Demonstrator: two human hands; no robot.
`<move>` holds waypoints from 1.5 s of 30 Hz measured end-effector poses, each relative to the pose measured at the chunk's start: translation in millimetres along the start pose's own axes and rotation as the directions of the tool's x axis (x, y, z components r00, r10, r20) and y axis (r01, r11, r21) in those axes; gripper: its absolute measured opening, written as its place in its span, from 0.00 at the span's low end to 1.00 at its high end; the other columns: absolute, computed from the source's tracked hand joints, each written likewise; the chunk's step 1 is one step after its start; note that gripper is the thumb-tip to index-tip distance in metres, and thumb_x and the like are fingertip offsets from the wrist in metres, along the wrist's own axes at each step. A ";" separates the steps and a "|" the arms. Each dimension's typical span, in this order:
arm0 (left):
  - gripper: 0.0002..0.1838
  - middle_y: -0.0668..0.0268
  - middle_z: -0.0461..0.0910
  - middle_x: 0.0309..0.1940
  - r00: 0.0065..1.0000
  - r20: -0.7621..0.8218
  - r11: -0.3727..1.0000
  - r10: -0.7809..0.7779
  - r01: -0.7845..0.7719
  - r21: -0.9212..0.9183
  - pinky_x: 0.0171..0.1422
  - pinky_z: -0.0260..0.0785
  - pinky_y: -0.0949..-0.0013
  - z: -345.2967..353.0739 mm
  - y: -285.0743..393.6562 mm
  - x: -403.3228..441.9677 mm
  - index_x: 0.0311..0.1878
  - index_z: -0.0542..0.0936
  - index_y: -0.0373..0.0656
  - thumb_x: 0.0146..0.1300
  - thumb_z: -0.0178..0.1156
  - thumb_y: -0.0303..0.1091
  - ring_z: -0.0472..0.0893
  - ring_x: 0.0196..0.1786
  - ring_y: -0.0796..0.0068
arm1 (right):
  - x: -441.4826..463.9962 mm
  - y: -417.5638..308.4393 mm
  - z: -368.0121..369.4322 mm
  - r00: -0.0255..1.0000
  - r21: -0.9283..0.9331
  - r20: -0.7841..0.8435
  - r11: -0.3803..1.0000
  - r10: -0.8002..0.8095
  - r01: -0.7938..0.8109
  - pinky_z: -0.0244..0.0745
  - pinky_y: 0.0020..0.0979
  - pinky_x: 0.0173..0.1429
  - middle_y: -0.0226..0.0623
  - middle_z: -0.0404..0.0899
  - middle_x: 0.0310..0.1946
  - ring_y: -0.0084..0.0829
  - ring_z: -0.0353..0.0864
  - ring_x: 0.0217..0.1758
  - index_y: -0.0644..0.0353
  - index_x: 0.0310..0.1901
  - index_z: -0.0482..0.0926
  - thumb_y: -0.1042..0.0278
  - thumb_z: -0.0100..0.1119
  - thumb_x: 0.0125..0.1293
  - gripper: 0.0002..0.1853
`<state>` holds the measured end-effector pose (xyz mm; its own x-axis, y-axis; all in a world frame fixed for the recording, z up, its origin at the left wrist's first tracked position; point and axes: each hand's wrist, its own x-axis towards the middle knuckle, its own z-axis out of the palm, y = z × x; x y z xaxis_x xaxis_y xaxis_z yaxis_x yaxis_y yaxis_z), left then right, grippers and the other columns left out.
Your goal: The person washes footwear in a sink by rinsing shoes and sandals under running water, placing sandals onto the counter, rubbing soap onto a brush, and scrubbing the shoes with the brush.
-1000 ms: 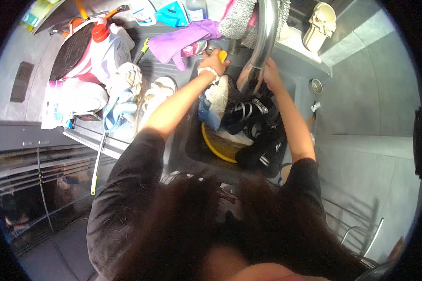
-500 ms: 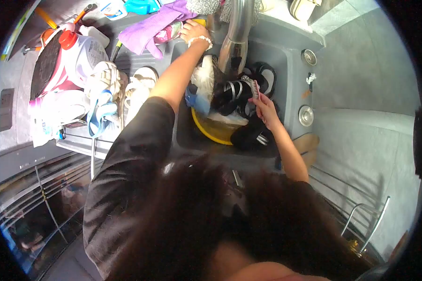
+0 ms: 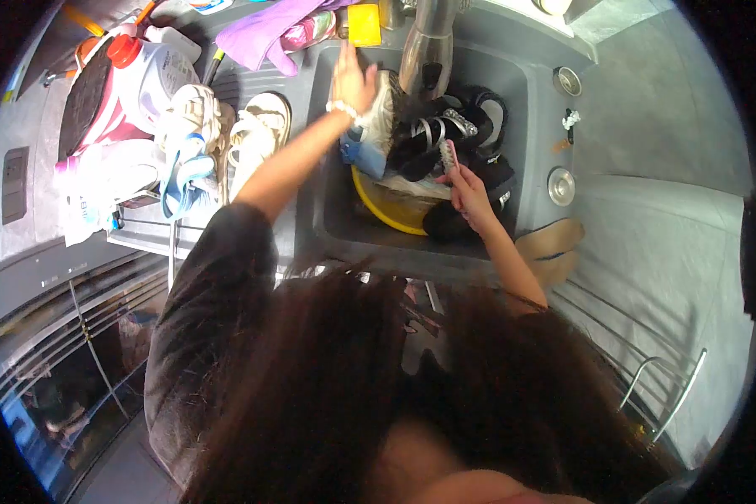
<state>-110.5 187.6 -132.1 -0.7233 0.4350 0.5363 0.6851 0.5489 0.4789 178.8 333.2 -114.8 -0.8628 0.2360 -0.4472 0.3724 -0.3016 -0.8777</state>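
Observation:
My right hand (image 3: 471,197) grips a pink-backed scrub brush (image 3: 449,158) with pale bristles, over the sink (image 3: 332,210). Below the brush, black sandals with silver straps (image 3: 420,139) lie heaped in and over a yellow basin (image 3: 386,214). My left hand (image 3: 354,86) has its fingers stretched out and holds nothing. It hovers at the sink's left rim, beside a white and blue shoe (image 3: 378,126). Past its fingertips, on the back ledge, sits a yellow sponge-like block (image 3: 364,25). Some shoes in the pile overlap and hide one another.
A metal faucet (image 3: 428,59) reaches down over the sink's back. On the left drainboard stand beige sandals (image 3: 260,134), a red-capped jug (image 3: 155,84) and blue-strapped sandals (image 3: 189,181). A purple cloth (image 3: 265,34) lies behind. Tan footwear (image 3: 550,248) rests at the right.
My left hand has come away from the yellow block and moved toward me, over the sink's left rim. The view has shifted slightly. My right hand still holds the brush.

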 end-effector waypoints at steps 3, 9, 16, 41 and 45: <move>0.35 0.37 0.67 0.58 0.804 0.289 0.845 -0.519 0.534 0.030 0.65 0.60 0.52 -10.9 29.1 -70.5 0.61 0.61 0.24 0.61 0.59 0.42 0.68 0.61 0.41 | -5.3 1.0 3.1 0.999 0.017 0.006 0.999 0.037 -0.037 0.58 0.18 0.18 0.30 0.79 0.29 0.13 0.61 0.15 0.61 0.46 0.74 0.52 0.45 0.74 0.19; 0.33 0.39 0.69 0.55 0.770 0.405 0.822 -0.493 0.564 -0.072 0.59 0.63 0.53 10.7 9.0 -131.1 0.56 0.65 0.29 0.62 0.60 0.50 0.69 0.58 0.42 | 20.7 19.1 5.9 0.999 -0.198 0.035 0.980 0.031 -0.023 0.63 0.22 0.21 0.28 0.76 0.28 0.17 0.63 0.16 0.62 0.46 0.76 0.54 0.46 0.74 0.18; 0.33 0.57 0.82 0.46 0.533 0.783 0.822 -0.320 -0.254 0.509 0.76 0.40 0.53 -45.8 31.4 -107.8 0.59 0.69 0.38 0.54 0.66 0.45 0.75 0.59 0.64 | 38.5 -27.5 40.7 0.792 -0.773 0.378 0.307 -0.480 0.555 0.70 0.34 0.37 0.41 0.66 0.25 0.40 0.69 0.27 0.34 0.67 0.66 0.64 0.54 0.68 0.26; 0.41 0.47 0.75 0.51 0.867 0.298 0.847 -0.399 0.473 -0.242 0.61 0.65 0.55 -13.3 18.7 -185.5 0.62 0.67 0.42 0.45 0.75 0.43 0.71 0.57 0.46 | 24.4 -26.0 29.3 0.699 -0.862 0.410 0.000 -0.586 0.506 0.75 0.41 0.29 0.39 0.70 0.31 0.42 0.76 0.26 0.33 0.65 0.67 0.60 0.53 0.67 0.24; 0.36 0.49 0.77 0.50 0.858 0.375 0.892 -0.352 0.429 -0.143 0.58 0.68 0.54 4.1 12.7 -176.8 0.57 0.71 0.44 0.47 0.73 0.47 0.74 0.54 0.46 | 94.7 -39.6 44.8 0.709 -0.874 0.484 -0.245 -0.514 0.419 0.75 0.42 0.27 0.42 0.71 0.33 0.44 0.78 0.26 0.38 0.64 0.67 0.63 0.53 0.65 0.25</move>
<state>25.8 120.6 -223.6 -0.8936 0.4478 0.0305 0.3135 0.5742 0.7563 67.0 326.1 -114.7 -0.9681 -0.1246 0.2176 -0.1538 0.9804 -0.1229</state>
